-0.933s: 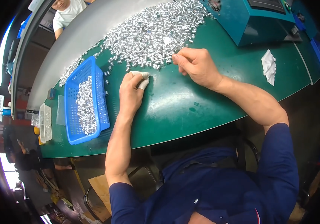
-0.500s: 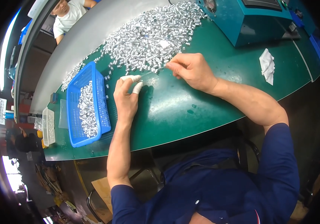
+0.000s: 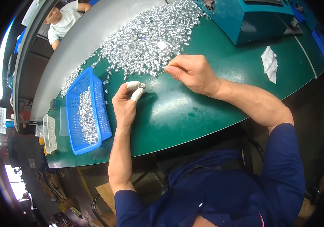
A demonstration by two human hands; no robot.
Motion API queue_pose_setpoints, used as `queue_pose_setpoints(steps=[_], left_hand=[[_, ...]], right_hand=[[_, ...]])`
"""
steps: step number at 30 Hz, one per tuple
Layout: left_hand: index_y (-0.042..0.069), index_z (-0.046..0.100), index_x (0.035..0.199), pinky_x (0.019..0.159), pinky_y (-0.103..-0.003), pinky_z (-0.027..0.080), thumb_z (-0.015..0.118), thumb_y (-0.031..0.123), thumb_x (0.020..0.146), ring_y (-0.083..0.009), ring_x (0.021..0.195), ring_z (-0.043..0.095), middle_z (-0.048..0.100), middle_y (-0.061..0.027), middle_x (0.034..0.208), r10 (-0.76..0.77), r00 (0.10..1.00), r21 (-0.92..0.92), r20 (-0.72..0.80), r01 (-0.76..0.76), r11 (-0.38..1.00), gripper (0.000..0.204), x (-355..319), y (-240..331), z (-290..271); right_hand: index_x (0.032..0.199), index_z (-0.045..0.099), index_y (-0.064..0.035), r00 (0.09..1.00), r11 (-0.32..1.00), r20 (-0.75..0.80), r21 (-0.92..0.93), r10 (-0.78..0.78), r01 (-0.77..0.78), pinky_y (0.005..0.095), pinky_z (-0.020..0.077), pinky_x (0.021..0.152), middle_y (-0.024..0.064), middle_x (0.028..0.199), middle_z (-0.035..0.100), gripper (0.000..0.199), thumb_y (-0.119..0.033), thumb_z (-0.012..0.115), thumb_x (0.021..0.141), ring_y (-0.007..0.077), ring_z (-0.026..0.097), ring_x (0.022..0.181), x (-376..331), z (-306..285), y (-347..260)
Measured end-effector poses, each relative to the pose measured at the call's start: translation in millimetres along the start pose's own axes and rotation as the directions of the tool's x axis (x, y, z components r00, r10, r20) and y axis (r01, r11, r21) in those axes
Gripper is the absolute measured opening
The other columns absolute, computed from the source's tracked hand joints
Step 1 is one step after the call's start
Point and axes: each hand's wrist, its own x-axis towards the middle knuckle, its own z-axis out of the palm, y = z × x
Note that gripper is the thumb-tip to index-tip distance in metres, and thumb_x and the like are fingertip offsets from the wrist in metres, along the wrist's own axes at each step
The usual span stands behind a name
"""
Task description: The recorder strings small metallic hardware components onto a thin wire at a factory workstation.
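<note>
Head: left hand (image 3: 124, 107), illegible white sheet (image 3: 2, 121)

A thin, straight rod (image 3: 153, 77) slants leftward to a small, shiny silver piece (image 3: 142, 86).

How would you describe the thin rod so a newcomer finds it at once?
Look above the green table, between the person's left hand and right hand. The thin rod slants there: one long, straight line, unlike the stubby silver pieces piled beyond.
</note>
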Motion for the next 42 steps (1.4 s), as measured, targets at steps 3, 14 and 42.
queue_pose_setpoints(steps=[3, 14, 42], left_hand=[[-0.002, 0.066, 0.11, 0.091, -0.029, 0.054, 0.072, -0.004, 0.089, -0.0164, 0.098, 0.069, 0.071, -0.0081, 0.103, 0.01, 1.0, -0.016, 0.002, -0.01, 1.0, 0.021, -0.2, 0.9, -0.6], [-0.001, 0.066, 0.107, 0.091, -0.029, 0.055, 0.072, -0.005, 0.088, -0.0169, 0.098, 0.069, 0.071, -0.0073, 0.102, 0.014, 1.0, -0.018, -0.002, -0.014, 1.0, 0.02, -1.4, 2.1, -1.3], [-0.002, 0.07, 0.095, 0.078, -0.026, 0.052, 0.075, 0.007, 0.088, -0.0098, 0.083, 0.065, 0.072, -0.0039, 0.088, -0.042, 0.996, 0.32, 0.074, 0.016, 0.947, 0.012, -5.4, 18.8, 2.0]], right_hand=[[0.084, 0.068, -0.0004, 1.0, 1.0, -0.004, 0.009, -0.006, 0.006, 0.0286, 0.0447, 0.052, 0.0072, 0.068, 0.064, 0.013, -0.01, 0.072, 0.092, 0.0139, 0.057, 0.057, 0.1, -0.6, -0.4], [0.084, 0.068, -0.0003, 0.998, 0.998, -0.004, -0.042, -0.055, 0.054, 0.03, 0.0453, 0.052, 0.0088, 0.069, 0.064, 0.013, -0.01, 0.072, 0.091, 0.0179, 0.059, 0.058, 1.3, -2.1, -4.2], [0.097, 0.071, -0.0021, 0.978, 0.993, 0.181, 0.034, 0.107, -0.115, 0.0325, 0.0513, 0.061, 0.014, 0.082, 0.07, 0.02, -0.018, 0.077, 0.086, 0.0235, 0.068, 0.07, 0.4, 3.4, -7.9]])
